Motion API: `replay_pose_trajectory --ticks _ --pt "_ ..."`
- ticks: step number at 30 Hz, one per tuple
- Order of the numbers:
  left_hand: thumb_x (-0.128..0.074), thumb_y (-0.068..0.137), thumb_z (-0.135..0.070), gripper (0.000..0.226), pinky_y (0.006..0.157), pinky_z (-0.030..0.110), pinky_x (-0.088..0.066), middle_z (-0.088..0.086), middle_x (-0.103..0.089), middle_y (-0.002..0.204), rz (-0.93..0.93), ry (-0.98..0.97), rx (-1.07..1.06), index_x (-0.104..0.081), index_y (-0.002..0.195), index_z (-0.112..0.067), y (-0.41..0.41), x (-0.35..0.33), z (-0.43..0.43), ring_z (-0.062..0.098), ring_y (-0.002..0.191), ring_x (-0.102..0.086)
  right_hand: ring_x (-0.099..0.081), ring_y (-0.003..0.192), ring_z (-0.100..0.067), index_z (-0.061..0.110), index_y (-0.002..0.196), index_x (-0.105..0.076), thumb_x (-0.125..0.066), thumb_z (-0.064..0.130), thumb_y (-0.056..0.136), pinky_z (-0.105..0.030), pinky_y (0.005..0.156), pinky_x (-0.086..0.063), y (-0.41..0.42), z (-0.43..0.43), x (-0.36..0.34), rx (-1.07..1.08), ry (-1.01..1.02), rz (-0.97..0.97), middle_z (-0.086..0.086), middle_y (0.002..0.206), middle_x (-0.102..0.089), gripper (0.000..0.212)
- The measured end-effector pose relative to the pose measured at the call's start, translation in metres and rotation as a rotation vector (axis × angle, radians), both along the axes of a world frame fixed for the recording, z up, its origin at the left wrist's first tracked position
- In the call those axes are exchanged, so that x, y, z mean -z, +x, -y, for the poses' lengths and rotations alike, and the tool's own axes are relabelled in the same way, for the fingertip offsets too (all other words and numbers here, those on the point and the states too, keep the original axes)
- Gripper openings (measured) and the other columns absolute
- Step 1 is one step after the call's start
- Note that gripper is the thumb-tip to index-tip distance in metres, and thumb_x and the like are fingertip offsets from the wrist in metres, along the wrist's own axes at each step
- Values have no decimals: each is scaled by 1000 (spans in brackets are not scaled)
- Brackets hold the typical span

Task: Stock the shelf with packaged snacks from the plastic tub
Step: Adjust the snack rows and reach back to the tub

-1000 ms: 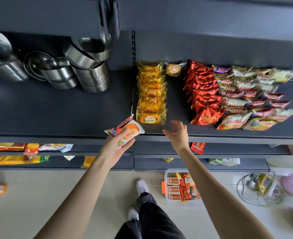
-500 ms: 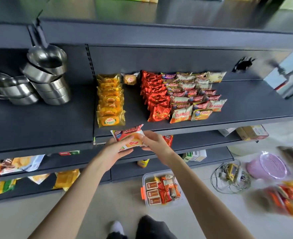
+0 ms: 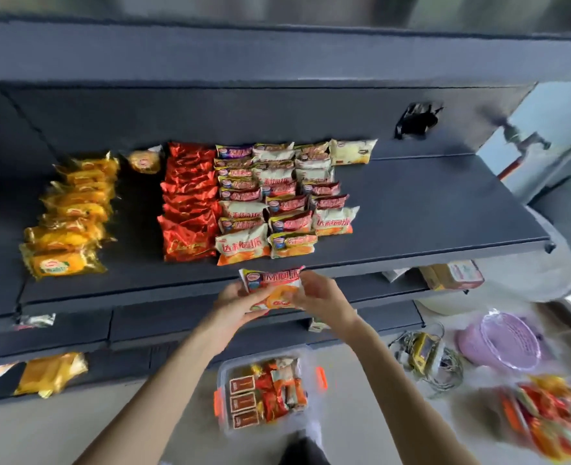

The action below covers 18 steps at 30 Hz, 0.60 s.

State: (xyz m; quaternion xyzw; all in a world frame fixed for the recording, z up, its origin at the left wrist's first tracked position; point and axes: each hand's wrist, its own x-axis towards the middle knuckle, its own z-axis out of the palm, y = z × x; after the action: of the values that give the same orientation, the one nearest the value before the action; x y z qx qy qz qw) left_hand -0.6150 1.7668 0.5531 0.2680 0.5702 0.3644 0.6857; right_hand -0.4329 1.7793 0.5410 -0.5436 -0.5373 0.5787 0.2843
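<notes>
Both hands have slid right along the shelf lip since a moment ago. The left hand (image 3: 235,305) and right hand (image 3: 321,293) pinch one white-and-orange packet (image 3: 272,286) between them, just off the front edge of the shelf (image 3: 428,209). Shoved in carelessly, it could knock the front-row packets (image 3: 243,245) askew, or slip off the lip toward the plastic tub (image 3: 222,394) below. Bare shelf lies open to the right.

Left forearm (image 3: 163,380), right forearm (image 3: 389,374) bare; dark trousers (image 3: 305,453), white shoe (image 3: 313,427) (blurred).
</notes>
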Motion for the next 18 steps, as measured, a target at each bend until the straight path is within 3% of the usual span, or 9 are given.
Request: replay_pose_trajectory --ticks 2,4,5,8,10,12,16,18 --pt "-72 82 -10 15 84 31 -56 11 -70 99 -62 14 -5 -63 93 -14 47 7 -12 20 89 -67 -31 56 -5 6 68 -42 -78 26 79 -20 55 -28 46 -18 12 4 -32 40 -3 58 -34 42" --pt "-76 80 -15 15 91 40 -54 13 -72 100 -178 36 -2 -63 88 -17 85 14 -22 26 95 -68 -41 67 -13 -7 85 -51 -83 48 65 -31 63 -33 79 -30 20 22 -8 61 -29 73 -48 66" --pt "-76 80 -18 15 93 42 -52 11 -72 97 -220 43 -7 -63 86 -19 100 16 -25 26 95 -67 -43 69 -14 -8 88 -52 -84 49 62 -32 65 -34 93 -35 22 40 -6 67 -31 77 -53 70" --pt "-71 85 -17 11 89 35 -51 -3 -68 92 -225 64 -79 -61 91 -19 129 15 -37 17 93 -64 -40 58 -5 6 73 -50 -83 21 71 -24 57 -34 126 -56 23 88 33 110 4 57 -53 37" --pt "-67 88 -19 19 90 34 -50 -1 -66 99 -232 44 -125 -60 106 -15 134 15 -40 17 98 -62 -52 64 -12 4 83 -53 -83 25 69 -34 60 -42 141 -71 26 130 97 149 0 70 -62 40" --pt "-65 90 -22 27 89 32 -51 3 -65 106 -320 43 -140 -59 114 -12 131 20 -41 18 103 -62 -65 77 -13 7 94 -55 -82 26 71 -34 69 -52 148 -84 30 151 147 204 0 87 -70 40" --pt "-62 92 -25 26 76 22 -50 0 -63 110 -450 23 -202 -59 115 -14 122 34 -40 20 106 -61 -65 89 -13 17 106 -53 -80 25 75 -29 77 -54 145 -105 34 145 197 286 7 98 -67 42" --pt "-62 93 -24 30 77 23 -50 4 -62 118 -462 3 -235 -57 120 -13 121 39 -39 20 105 -60 -64 91 -11 20 110 -51 -80 27 75 -28 78 -53 139 -110 39 100 206 279 11 99 -64 46"
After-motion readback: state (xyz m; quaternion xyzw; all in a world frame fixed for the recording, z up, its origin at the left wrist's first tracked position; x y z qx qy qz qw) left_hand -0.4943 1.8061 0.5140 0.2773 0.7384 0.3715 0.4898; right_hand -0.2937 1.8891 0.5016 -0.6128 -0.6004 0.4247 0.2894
